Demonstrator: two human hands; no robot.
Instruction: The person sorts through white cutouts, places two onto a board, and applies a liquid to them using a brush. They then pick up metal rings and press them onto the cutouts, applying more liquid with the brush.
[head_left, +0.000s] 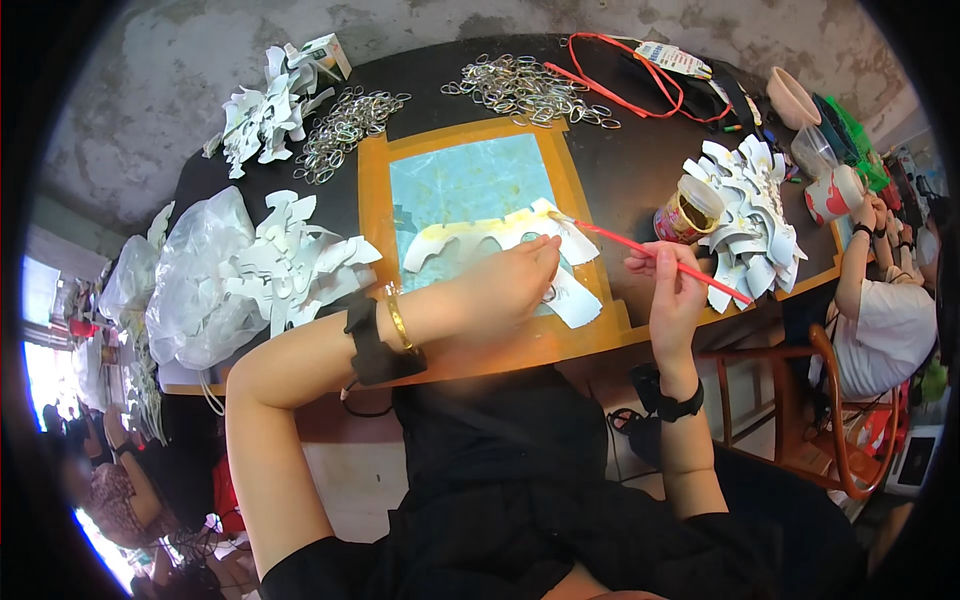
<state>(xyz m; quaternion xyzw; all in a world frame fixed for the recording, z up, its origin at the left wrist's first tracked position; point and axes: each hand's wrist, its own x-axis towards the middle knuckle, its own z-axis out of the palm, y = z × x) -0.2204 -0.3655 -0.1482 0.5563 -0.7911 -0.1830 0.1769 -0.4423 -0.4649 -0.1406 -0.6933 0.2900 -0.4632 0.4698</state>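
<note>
My right hand [668, 285] is closed round the red handle of a brush [625, 240]. The brush tip touches the upper right edge of a white cut-out piece [435, 243], where a yellowish smear runs along the border. My left hand [530, 275] is closed with its fingertips at that piece, whose scalloped lower edge spreads on a light blue sheet [470, 178]. A second white flap [575, 300] sticks out beside the left fingers. My palm hides what the fingertips pinch. A tub of brownish paste [685, 215] stands beyond my right hand.
Wide orange tape [375, 200] frames the sheet on the dark table. White cut-outs [750, 220] pile up at right and also at left beside a clear plastic bag [200, 280]. Metal rings [515, 85] lie in heaps at the back. Another person [885, 330] works at far right.
</note>
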